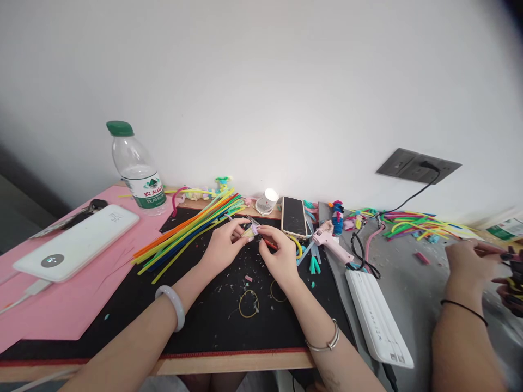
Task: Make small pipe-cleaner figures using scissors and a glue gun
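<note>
Over the black mat point(196, 326), my left hand point(224, 242) and my right hand point(281, 253) meet with fingers closed. Between their fingertips is a small pale yellow and lilac piece point(254, 231), too small to make out its kind. A thin red and dark object point(268, 244) shows by my right fingers; whether that hand grips it I cannot tell. A bundle of coloured pipe cleaners point(183, 231) lies left of my left hand. Below the hands are two thin gold-coloured rings point(249, 304) and scattered fluffy scraps.
A water bottle point(139, 174) and a white power bank point(77, 242) stand on pink sheets at left. Behind my hands are a paper cup point(267, 202) and a phone point(293, 216). A pink glue gun point(333, 243) and another power bank point(379, 318) lie right, beside another person's hand point(468, 267).
</note>
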Action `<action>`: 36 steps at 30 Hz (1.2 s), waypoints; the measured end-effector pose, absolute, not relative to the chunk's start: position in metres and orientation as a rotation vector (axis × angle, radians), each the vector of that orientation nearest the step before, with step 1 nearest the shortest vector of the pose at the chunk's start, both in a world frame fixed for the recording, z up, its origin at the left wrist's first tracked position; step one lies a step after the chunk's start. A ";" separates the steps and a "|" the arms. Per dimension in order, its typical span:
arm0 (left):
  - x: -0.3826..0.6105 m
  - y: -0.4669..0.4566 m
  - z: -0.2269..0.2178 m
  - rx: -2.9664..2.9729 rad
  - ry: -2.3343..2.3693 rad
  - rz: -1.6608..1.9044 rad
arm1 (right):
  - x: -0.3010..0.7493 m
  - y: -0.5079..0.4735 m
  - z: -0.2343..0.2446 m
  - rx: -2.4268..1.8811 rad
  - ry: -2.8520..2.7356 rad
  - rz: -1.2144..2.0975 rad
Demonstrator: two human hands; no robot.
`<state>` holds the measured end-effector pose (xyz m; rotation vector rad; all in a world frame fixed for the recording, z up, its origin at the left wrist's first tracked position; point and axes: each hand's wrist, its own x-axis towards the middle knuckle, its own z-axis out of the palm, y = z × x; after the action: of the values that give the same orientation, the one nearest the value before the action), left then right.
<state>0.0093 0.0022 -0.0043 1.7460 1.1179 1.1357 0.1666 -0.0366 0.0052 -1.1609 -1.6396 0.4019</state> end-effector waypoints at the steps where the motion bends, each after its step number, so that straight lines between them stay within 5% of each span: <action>1: 0.009 0.002 -0.004 1.726 1.108 1.140 | 0.167 -0.036 0.005 -1.166 -1.633 0.410; 36: 0.009 0.004 -0.004 1.418 0.937 1.078 | 0.174 -0.038 0.009 -1.149 -1.846 0.401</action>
<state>0.0091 0.0042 -0.0043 1.4183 0.9365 1.0783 0.1738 -0.0381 0.0088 -1.1491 -1.8457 0.4006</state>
